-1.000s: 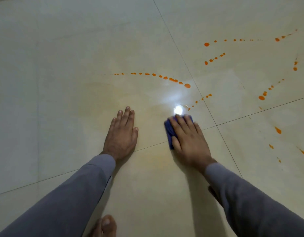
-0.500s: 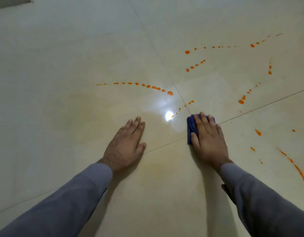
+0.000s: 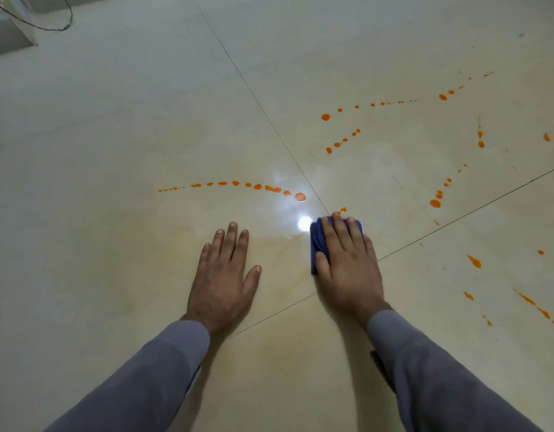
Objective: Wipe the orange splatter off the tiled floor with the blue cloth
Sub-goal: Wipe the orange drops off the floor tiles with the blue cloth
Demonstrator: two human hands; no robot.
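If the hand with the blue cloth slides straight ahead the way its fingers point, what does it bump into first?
The right hand, pressing the blue cloth, would probably reach the small orange drops just past its fingertips first.

Blue cloth (image 3: 317, 244) carried under the right hand (image 3: 347, 266) toward 1 o'clock, across the tile joint, up to the short trail of orange dots (image 3: 343, 210). Dots nearest the glare are no longer seen. Left hand (image 3: 224, 275) shifted slightly toward 12 o'clock; fingers (image 3: 230, 241) drawn closer together.
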